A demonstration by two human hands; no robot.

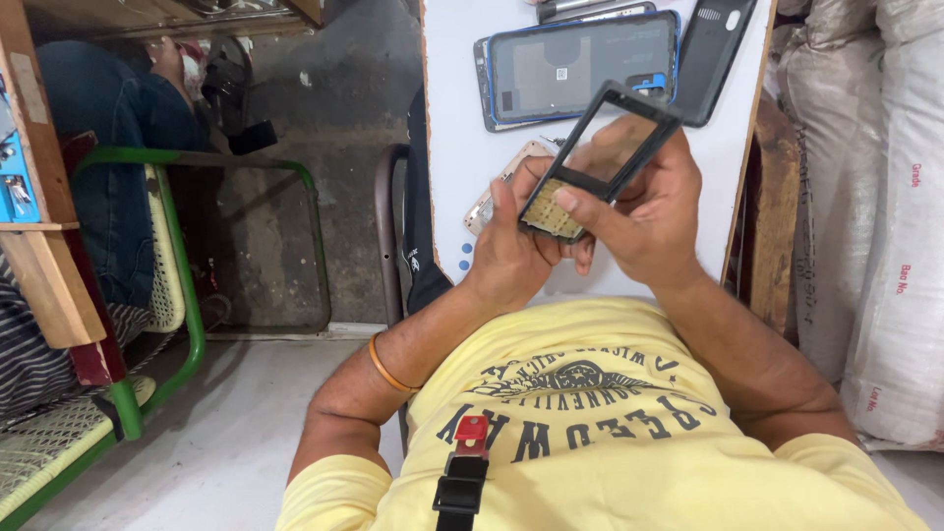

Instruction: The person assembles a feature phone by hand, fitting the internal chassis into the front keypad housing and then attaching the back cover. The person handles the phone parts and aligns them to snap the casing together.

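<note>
From the head camera, looking down past a yellow printed T-shirt (590, 423), both hands meet above a white tabletop (462, 88). They hold between them a black rectangular phone front frame with an open display window and a pale gold keypad grid at its lower end (600, 157). The left hand (511, 251) grips the keypad end from below and from the side, its thumb lying along the frame's left edge. The right hand (649, 216) is closed on the frame from the right, fingers behind the open window and the thumb pressed on the keypad end. The frame is tilted, its top corner pointing up and to the right, and it is lifted clear of the tabletop.

An orange band (386, 372) circles the left forearm. Partly hidden behind the left hand lies a pale gold phone housing (497, 192); what kind of part it is cannot be told for sure. Farther up the tabletop rests a blue-edged smartphone shell with a dark inner face (580, 64), and just beside it to the right a black phone back cover (718, 49). White woven sacks (875, 216) stand stacked to the right of the table. To the left is a green metal-framed chair (167, 295), on a grey concrete floor (285, 197).
</note>
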